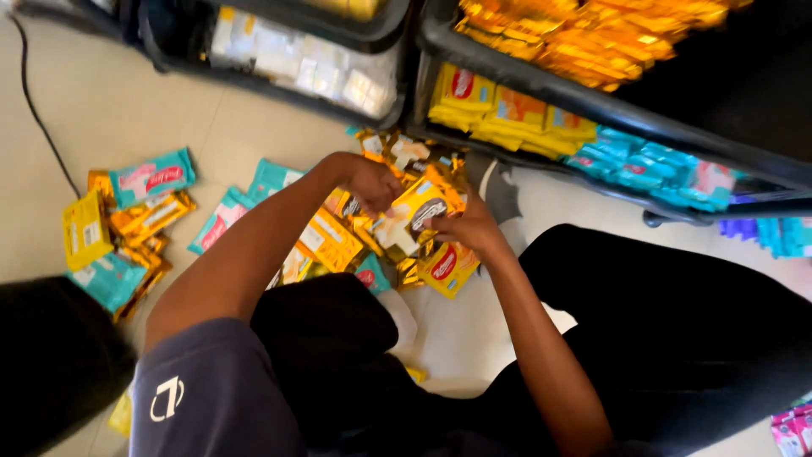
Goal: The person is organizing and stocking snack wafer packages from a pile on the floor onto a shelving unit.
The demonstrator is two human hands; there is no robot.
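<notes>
We saw our left hand and right hand meet over the heap of snack packets on the floor, just below the black rack. Both sets of fingers were closed on one yellow packet. It looked light, crinkly and slippery, best pinched at its sealed edges. Motion blur hid its contents.

Pale tiled floor: yellow, gold, teal snack packets scattered; black cable.
</notes>
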